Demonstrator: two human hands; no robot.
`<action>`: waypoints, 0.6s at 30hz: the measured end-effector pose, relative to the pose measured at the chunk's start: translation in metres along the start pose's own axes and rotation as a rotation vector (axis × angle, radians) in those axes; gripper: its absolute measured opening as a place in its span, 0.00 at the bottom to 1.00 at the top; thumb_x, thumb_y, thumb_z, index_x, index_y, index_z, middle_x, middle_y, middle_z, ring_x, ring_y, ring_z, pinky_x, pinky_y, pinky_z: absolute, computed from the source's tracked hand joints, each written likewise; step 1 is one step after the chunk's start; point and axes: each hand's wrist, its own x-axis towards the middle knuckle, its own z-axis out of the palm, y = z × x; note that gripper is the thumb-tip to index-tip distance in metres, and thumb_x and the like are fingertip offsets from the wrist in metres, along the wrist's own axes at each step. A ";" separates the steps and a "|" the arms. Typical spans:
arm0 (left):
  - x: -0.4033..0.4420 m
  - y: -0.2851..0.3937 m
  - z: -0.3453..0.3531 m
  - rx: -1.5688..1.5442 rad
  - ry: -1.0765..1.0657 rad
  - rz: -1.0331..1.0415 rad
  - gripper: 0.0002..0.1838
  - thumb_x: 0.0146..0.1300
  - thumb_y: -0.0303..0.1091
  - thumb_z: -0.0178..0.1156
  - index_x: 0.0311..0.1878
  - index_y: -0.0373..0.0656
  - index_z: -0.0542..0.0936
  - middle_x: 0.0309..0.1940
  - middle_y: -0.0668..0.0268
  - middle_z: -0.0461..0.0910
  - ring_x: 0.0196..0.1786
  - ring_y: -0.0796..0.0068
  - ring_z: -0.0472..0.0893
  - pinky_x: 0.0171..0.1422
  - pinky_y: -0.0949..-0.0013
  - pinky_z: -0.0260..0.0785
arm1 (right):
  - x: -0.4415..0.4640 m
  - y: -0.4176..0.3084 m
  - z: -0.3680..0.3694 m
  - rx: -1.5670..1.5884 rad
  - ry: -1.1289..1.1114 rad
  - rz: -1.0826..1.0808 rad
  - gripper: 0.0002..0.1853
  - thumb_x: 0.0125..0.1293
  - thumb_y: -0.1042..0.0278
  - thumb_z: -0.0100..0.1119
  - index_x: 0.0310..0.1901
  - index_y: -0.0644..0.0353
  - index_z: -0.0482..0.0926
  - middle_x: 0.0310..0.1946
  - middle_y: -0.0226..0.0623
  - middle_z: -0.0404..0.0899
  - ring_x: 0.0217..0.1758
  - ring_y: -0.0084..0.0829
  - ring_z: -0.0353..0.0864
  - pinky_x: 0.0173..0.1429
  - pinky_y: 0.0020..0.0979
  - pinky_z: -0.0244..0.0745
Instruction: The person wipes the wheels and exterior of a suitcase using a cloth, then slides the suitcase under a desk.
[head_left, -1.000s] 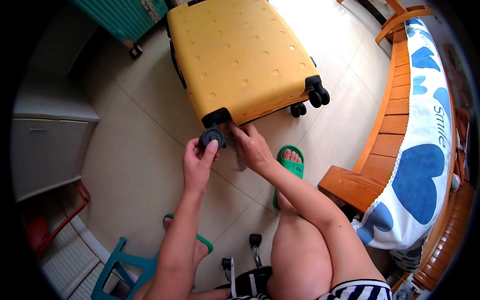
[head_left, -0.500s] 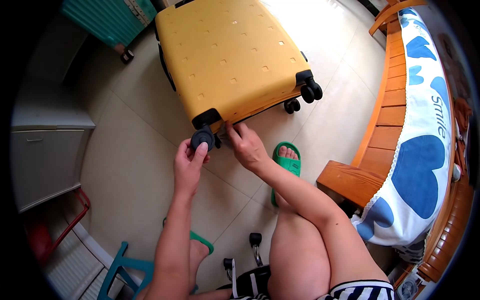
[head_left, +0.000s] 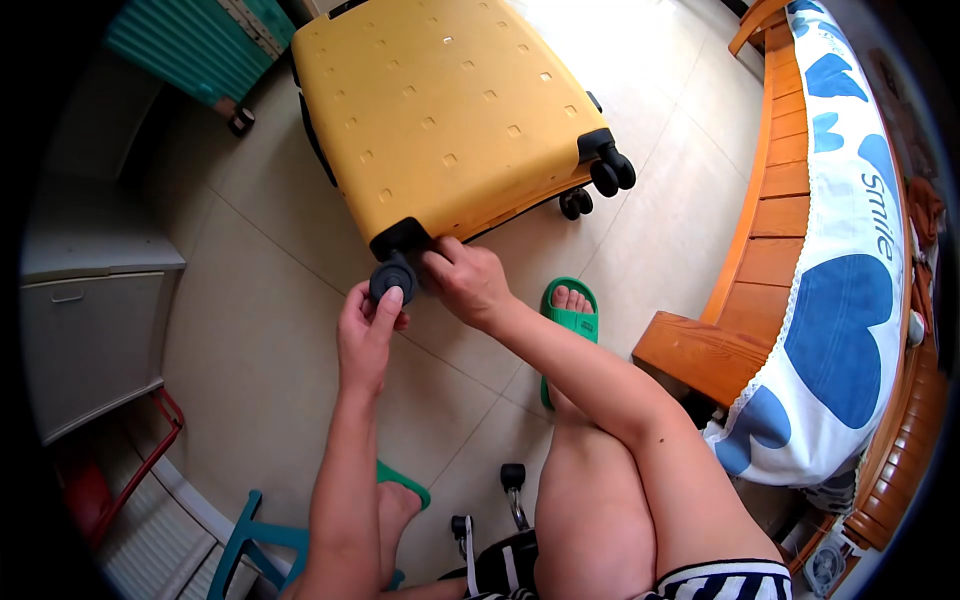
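The near wheel (head_left: 388, 274) sits at the left corner of the yellow suitcase (head_left: 450, 130), joined below its black corner guard (head_left: 400, 234); the suitcase lies broad face up on the tiled floor (head_left: 270, 330), wheeled end toward the person; work at this wheel looks under way, though how much of it is finished cannot be told, while the right-hand wheels (head_left: 612, 174) have no hand on them; the left hand (head_left: 362, 338) is closed around the near wheel, thumb on its face; the right hand (head_left: 468, 283) is just beside it, fingers bent inward under the suitcase's edge, and whether they grip anything is hidden; farther out stand a teal suitcase (head_left: 190, 50) and a wooden bench (head_left: 705, 348).
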 end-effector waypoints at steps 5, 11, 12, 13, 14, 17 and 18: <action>0.002 0.004 -0.004 0.014 -0.022 -0.008 0.19 0.67 0.41 0.65 0.51 0.37 0.74 0.38 0.68 0.78 0.34 0.81 0.77 0.41 0.76 0.71 | -0.019 -0.012 0.015 0.467 -0.313 0.174 0.10 0.56 0.68 0.64 0.40 0.59 0.83 0.36 0.47 0.78 0.39 0.49 0.81 0.45 0.45 0.78; 0.000 -0.001 -0.001 -0.023 -0.009 -0.022 0.20 0.67 0.44 0.64 0.52 0.38 0.76 0.38 0.68 0.79 0.34 0.81 0.78 0.43 0.74 0.73 | -0.034 0.016 -0.049 0.799 -0.448 0.624 0.13 0.70 0.65 0.57 0.51 0.61 0.78 0.41 0.41 0.82 0.47 0.31 0.81 0.54 0.31 0.75; 0.000 -0.001 0.000 -0.031 -0.004 -0.028 0.21 0.67 0.44 0.64 0.52 0.38 0.75 0.38 0.68 0.78 0.34 0.81 0.78 0.43 0.74 0.73 | -0.032 0.023 -0.057 0.775 -0.348 0.664 0.12 0.72 0.64 0.56 0.51 0.62 0.77 0.41 0.38 0.82 0.46 0.27 0.79 0.53 0.30 0.75; 0.000 -0.001 0.001 -0.038 0.001 -0.034 0.21 0.67 0.45 0.64 0.53 0.38 0.75 0.38 0.68 0.78 0.34 0.80 0.78 0.43 0.73 0.73 | -0.029 0.029 -0.063 0.776 -0.230 0.699 0.12 0.72 0.64 0.56 0.51 0.62 0.76 0.41 0.36 0.81 0.46 0.26 0.79 0.52 0.29 0.75; 0.000 -0.002 0.001 -0.044 0.001 -0.033 0.21 0.67 0.45 0.64 0.53 0.38 0.75 0.38 0.68 0.78 0.34 0.80 0.78 0.43 0.73 0.73 | -0.024 0.035 -0.071 0.723 -0.120 0.705 0.11 0.72 0.67 0.57 0.50 0.63 0.76 0.41 0.35 0.81 0.45 0.24 0.78 0.52 0.28 0.75; 0.000 0.000 0.001 -0.037 0.005 -0.044 0.22 0.67 0.45 0.64 0.54 0.38 0.75 0.38 0.68 0.78 0.35 0.80 0.78 0.43 0.73 0.73 | -0.002 0.043 -0.083 0.595 0.329 0.629 0.10 0.69 0.68 0.61 0.47 0.64 0.78 0.38 0.35 0.81 0.41 0.25 0.80 0.48 0.28 0.75; -0.001 0.001 0.001 -0.043 0.005 -0.037 0.21 0.67 0.44 0.64 0.53 0.38 0.75 0.38 0.68 0.78 0.34 0.81 0.77 0.43 0.74 0.72 | 0.007 0.048 -0.082 0.492 0.381 0.632 0.10 0.68 0.69 0.62 0.45 0.64 0.78 0.38 0.37 0.82 0.40 0.28 0.81 0.47 0.29 0.76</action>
